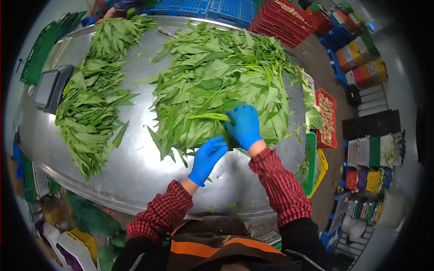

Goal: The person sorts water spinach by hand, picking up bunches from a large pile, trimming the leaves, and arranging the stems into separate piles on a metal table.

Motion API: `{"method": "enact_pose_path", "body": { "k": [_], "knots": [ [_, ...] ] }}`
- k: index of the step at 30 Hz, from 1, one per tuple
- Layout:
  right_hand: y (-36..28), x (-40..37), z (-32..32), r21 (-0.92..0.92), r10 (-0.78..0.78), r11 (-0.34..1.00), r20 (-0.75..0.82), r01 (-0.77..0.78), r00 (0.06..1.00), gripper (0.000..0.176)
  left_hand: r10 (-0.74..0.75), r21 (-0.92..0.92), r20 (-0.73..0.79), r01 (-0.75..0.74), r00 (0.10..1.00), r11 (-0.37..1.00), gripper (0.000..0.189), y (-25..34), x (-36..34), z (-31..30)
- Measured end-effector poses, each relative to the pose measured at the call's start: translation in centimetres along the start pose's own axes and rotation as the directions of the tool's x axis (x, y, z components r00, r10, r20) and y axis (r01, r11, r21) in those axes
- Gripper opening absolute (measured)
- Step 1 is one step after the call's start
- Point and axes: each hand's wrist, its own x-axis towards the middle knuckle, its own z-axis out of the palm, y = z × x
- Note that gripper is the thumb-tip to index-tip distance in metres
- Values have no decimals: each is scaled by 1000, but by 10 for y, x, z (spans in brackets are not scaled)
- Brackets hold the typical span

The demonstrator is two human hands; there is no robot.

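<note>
My right hand [244, 126], in a blue glove, is closed round a few green stems of leafy greens that look like water spinach [210, 117]. The cut ends of the stems point left out of the fist. Below and to the left, my left hand [208, 159], also gloved in blue, has its fingers stretched toward the near edge of the leaves, slightly cupped, with no stem showing in it. Under both hands spreads a large pile of the same greens [194, 74] on the metal table [144, 176].
Bundled greens [90, 108] lie in a row on the left, beside a grey scale [52, 88]. A knife [167, 32] lies at the back. Right of the table stand a green basket [310, 165] and a red crate [326, 142]. At the far edge are red crates [275, 25] and a person's hand [110, 12].
</note>
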Motion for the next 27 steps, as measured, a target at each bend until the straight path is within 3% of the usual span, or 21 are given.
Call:
{"method": "enact_pose_path", "body": {
  "k": [2,4,5,6,7,8,9,10,12,13,14,15,16,18,19,22,23,24,26,27],
  "knots": [
    [-9,-24,-18,-24,-64,998,-3,64,998,19,-33,-208,-42,24,999,978,47,-13,19,8],
    [-18,-42,-45,163,-183,971,35,175,982,28,-195,-547,-33,145,980,824,41,13,27,27],
    [-10,-47,-55,443,-165,892,138,88,977,36,-267,-680,9,202,964,705,36,9,33,24],
    [7,-46,-58,432,-143,899,124,77,982,36,-265,-669,34,218,964,710,36,6,36,25],
    [30,-42,-56,478,65,878,-50,-33,997,40,-306,-569,-56,221,950,792,35,3,37,25],
    [57,-37,-52,543,273,831,-208,-121,939,44,-329,-457,-156,227,931,860,34,-1,35,23],
    [97,-28,-35,561,402,808,-302,-179,864,50,-194,-160,-15,189,981,969,33,4,28,18],
    [140,-16,-16,591,522,773,-384,-232,761,57,-194,79,58,189,979,979,31,12,23,16],
    [202,11,-3,438,696,696,-220,-569,683,81,-308,222,90,283,947,933,30,13,14,19],
    [215,27,2,458,704,687,-223,-565,675,81,-273,334,101,226,957,915,31,6,9,17],
    [225,45,6,422,785,585,-81,-693,614,89,-234,445,116,160,965,881,31,0,4,14],
    [235,60,11,366,846,476,57,-799,530,96,-274,422,78,217,959,880,33,-4,-1,17],
    [246,71,22,395,848,467,52,-791,527,96,-266,385,89,213,960,898,35,-9,-2,19],
    [260,82,41,301,814,411,304,-861,495,96,-268,385,79,218,960,897,38,-12,-5,22],
    [268,78,45,427,722,427,370,-797,585,84,-270,386,90,216,959,897,36,-12,-4,20],
    [284,73,39,483,655,307,518,-820,550,64,-234,461,171,132,957,878,34,3,0,16],
    [287,54,22,580,631,190,545,-792,551,65,-186,595,181,43,966,802,34,11,6,15],
    [291,45,23,574,639,191,544,-796,545,65,-157,381,172,82,972,921,33,10,6,18],
    [302,26,28,745,700,131,397,-654,594,57,-194,272,135,152,972,950,32,15,8,20],
    [295,16,17,851,658,-4,397,-525,640,52,-192,267,135,151,972,952,32,17,9,18]
  ]
}}
